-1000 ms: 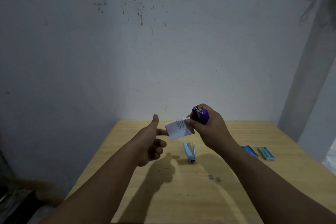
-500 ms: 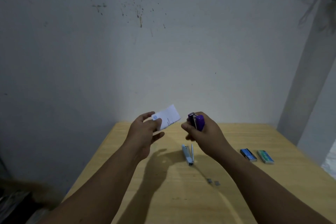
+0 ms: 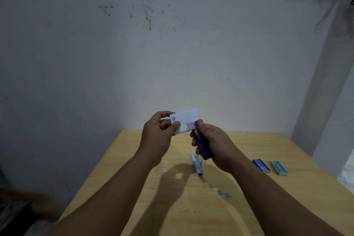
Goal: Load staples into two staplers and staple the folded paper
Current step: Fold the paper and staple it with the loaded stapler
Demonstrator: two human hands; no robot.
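Observation:
My left hand (image 3: 158, 136) pinches the left end of a folded white paper (image 3: 185, 120) with a blue logo, held up above the far part of the wooden table (image 3: 134, 188). My right hand (image 3: 214, 143) grips a purple stapler (image 3: 203, 146), nose up, its jaws over the paper's lower right edge. A light blue stapler (image 3: 197, 165) lies on the table just below my hands.
Two staple boxes, one blue (image 3: 261, 165) and one green (image 3: 279, 168), lie at the right of the table. Two small staple strips (image 3: 223, 193) sit near the middle. A grey wall stands behind the table, a pillar at the right.
The paper first parted from the purple stapler and went left in my left hand. Now both hands have come together again and the stapler's jaws sit on the paper's right edge.

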